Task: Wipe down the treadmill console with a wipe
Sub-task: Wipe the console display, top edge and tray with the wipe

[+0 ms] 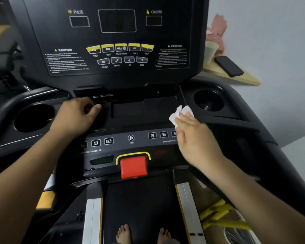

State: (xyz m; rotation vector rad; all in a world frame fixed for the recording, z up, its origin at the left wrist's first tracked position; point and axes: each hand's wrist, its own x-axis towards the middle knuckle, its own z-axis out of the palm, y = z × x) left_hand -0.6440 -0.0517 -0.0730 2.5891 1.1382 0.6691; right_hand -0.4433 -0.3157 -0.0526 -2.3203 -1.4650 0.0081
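- The wipe, white and crumpled, is held at the fingertips of the right hand; the fingers are only slightly bent over it and the back of the hand is turned up.
- The wipe is pressed to the right end of the console tray, just beside the right cup holder and above the speed buttons.
- The left hand is rested on the left end of the same tray, well apart from the wipe; its fingers are curled in and nothing is seen in them, with the thumb laid forward on the tray.
- The left cup holder is seen just beside that hand.
- A red stop key is set below, between the two forearms.
- A phone and a paper cup are seen on a shelf to the right.
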